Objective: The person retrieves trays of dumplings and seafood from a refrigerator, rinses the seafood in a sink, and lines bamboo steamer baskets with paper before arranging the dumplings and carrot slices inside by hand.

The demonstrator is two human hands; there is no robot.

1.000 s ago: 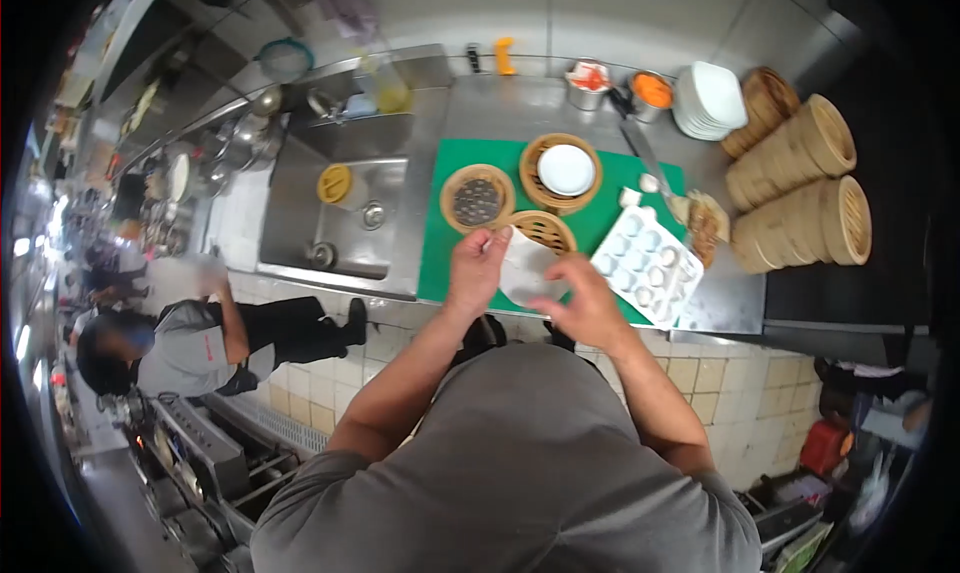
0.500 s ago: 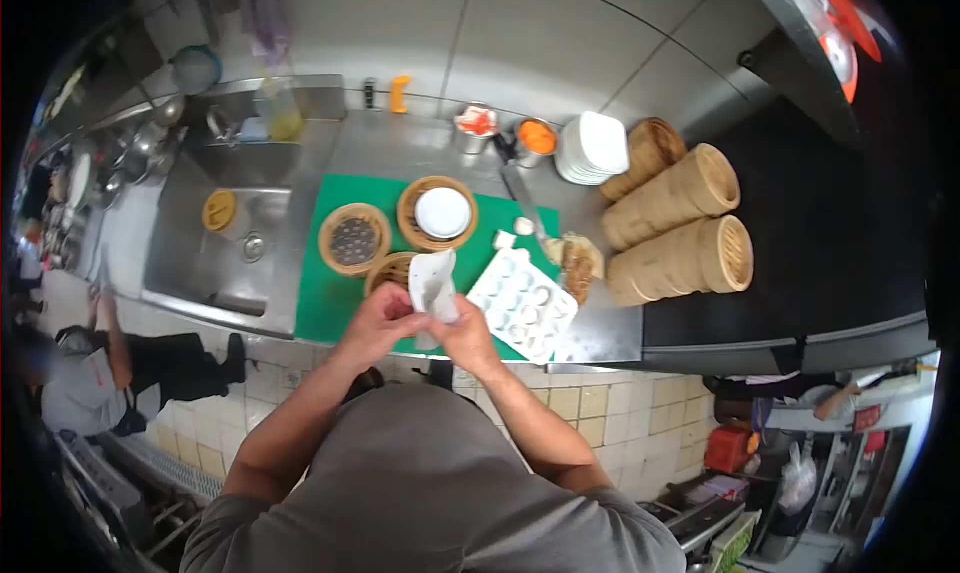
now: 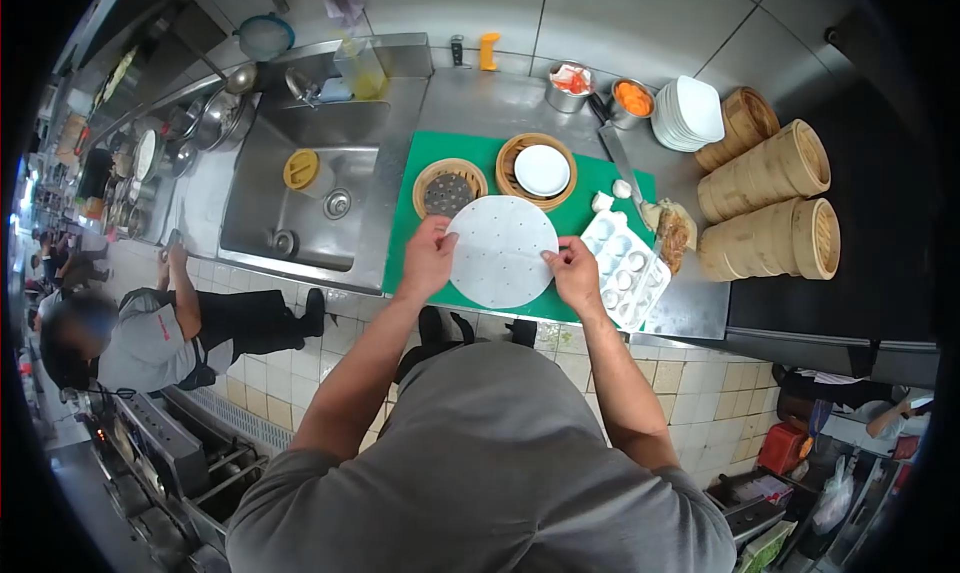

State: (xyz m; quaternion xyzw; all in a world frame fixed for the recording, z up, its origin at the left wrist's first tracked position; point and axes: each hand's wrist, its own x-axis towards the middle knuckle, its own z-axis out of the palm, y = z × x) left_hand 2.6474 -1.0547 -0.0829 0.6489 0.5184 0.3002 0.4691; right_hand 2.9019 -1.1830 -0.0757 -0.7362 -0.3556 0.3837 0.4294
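A round white perforated paper (image 3: 503, 253) is spread flat between my hands, above the green board (image 3: 400, 243). My left hand (image 3: 430, 258) pinches its left edge and my right hand (image 3: 575, 270) pinches its right edge. Behind the paper, at the left, a bamboo steamer (image 3: 423, 185) holds a dark perforated disc (image 3: 449, 194). Another steamer (image 3: 569, 178) holds a white round dish (image 3: 542, 171). To the right of my right hand lies a white tray with round wells (image 3: 640, 291), several holding white pieces. The third steamer is hidden by the paper.
Steamer stacks (image 3: 765, 186), square white dishes (image 3: 697, 113), a knife (image 3: 622, 158) and metal cups with orange (image 3: 632, 98) and red-white food (image 3: 569, 83) stand on the right. A sink (image 3: 300, 203) is left. A co-worker (image 3: 160, 338) stands at far left.
The paper was folded and bunched between my hands; now it is opened out flat, with my hands farther apart at its two sides. The camera view has shifted.
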